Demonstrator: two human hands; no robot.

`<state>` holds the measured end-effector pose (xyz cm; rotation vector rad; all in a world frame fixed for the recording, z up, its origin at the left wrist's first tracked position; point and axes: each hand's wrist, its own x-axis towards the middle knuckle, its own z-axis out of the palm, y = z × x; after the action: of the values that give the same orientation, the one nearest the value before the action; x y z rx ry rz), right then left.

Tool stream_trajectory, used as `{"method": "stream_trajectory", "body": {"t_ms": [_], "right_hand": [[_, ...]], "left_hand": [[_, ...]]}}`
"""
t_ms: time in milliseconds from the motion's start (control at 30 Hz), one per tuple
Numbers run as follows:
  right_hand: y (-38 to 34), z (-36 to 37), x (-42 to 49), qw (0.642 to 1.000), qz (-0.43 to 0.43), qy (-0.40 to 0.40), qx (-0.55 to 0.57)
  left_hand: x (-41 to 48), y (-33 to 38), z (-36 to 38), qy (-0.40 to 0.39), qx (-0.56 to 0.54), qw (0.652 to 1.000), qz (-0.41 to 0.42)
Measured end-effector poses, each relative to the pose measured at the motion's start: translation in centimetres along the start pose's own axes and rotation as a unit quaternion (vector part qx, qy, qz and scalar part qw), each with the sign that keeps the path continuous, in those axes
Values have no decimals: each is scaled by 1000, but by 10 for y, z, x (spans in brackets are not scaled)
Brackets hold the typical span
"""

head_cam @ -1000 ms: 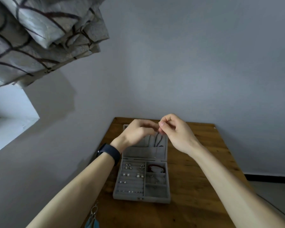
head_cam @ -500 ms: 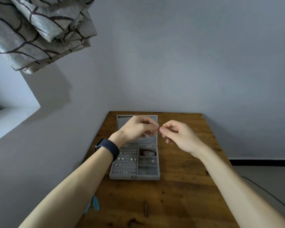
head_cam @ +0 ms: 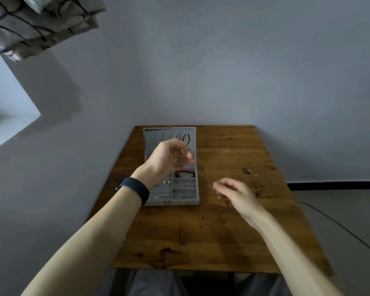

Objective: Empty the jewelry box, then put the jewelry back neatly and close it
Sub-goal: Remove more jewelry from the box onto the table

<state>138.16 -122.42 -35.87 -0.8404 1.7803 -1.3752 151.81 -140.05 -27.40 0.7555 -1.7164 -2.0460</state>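
Note:
A grey jewelry box point(head_cam: 175, 201) lies open on the wooden table point(head_cam: 229, 231), its lid point(head_cam: 150, 142) upright at the back. Inside are earrings on the left rolls and a red bracelet point(head_cam: 185, 173) in a right compartment. My left hand point(head_cam: 169, 159) hovers over the box, fingers pinched on one end of a thin chain necklace point(head_cam: 205, 168). My right hand point(head_cam: 235, 193), right of the box, pinches the other end. The chain runs taut between them.
A wall stands right behind the table. Patterned fabric point(head_cam: 36, 22) hangs at the upper left. A small dark slot point(head_cam: 182, 237) marks the tabletop near me. A black cable point(head_cam: 338, 225) crosses the floor on the right. My knees show under the front edge.
My hands, together at the lid a second ago, have parted. The right hand moved down and right, drawing the thin chain out. The view has tilted so more of the table shows.

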Motion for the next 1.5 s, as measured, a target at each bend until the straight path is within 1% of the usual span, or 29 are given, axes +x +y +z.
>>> {"method": "stream_trajectory", "body": {"t_ms": [100, 233, 333, 500, 600, 667, 733, 800, 867, 933, 1100, 1200, 1267, 1400, 1467, 1500], "right_hand": [[16, 1, -6, 993, 44, 47, 97], [34, 3, -11, 974, 88, 111, 176], [41, 1, -17, 952, 117, 96, 265], [55, -6, -27, 944, 117, 92, 296], [63, -13, -30, 941, 110, 83, 308], [69, -19, -32, 945, 113, 80, 296], [74, -25, -35, 946, 117, 81, 293], [79, -32, -37, 944, 118, 88, 297], [84, -40, -40, 945, 118, 101, 289], [90, -48, -44, 949, 108, 102, 279], [103, -74, -52, 967, 65, 94, 226], [110, -88, -57, 981, 55, 111, 149], [114, -96, -62, 986, 50, 126, 97], [124, -108, -74, 984, 71, 163, 17], [129, -114, -82, 972, 88, 210, -59], [131, -117, -87, 963, 93, 235, -89]], "left_hand": [[-1, -15, 3, -9, 42, 999, -22], [0, -31, 9, -27, 115, 991, -63], [3, -38, 14, -45, 152, 983, -97], [13, -47, 32, -57, 174, 978, -103], [20, -50, 48, -81, 150, 980, -105], [25, -51, 59, -96, 140, 980, -101], [31, -52, 69, -94, 132, 982, -100], [39, -53, 78, -81, 101, 987, -97], [48, -52, 85, -65, 86, 990, -90], [57, -53, 93, -59, 95, 990, -91], [76, -59, 123, -84, 90, 985, -118], [87, -67, 136, -92, 109, 982, -128], [95, -73, 145, -99, 101, 979, -147], [109, -86, 167, -120, 89, 975, -166], [114, -93, 181, -129, 125, 972, -148], [116, -97, 187, -132, 180, 967, -124]]}}
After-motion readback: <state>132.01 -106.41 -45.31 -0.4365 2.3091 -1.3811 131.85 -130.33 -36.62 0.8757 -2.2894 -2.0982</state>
